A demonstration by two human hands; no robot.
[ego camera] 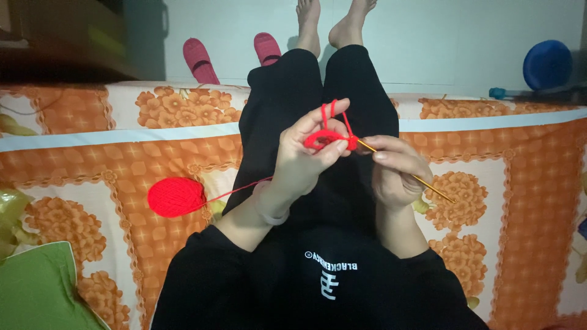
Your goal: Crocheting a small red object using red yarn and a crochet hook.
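Left hand (299, 159) pinches red crochet work (324, 139), strand over fingers; right hand (397, 171) grips gold hook (406, 172); yarn ball (176, 197) on bed (520, 183).

Small red crochet piece (327, 139) at frame centre — a short, curved band of stitches, pinched at its left end, its right end bunched on the hook. Above it, two loops of red yarn strand (333, 113) standing up taut. Thin golden crochet hook (406, 171) slanting from the piece's right end down to the right, tip buried in the stitches, tail end free at centre right. Red yarn ball (176, 197) — rounded, loosely wound — lying at left of centre on the orange floral sheet (153, 159), one thin strand running from it up and to the right toward the piece.
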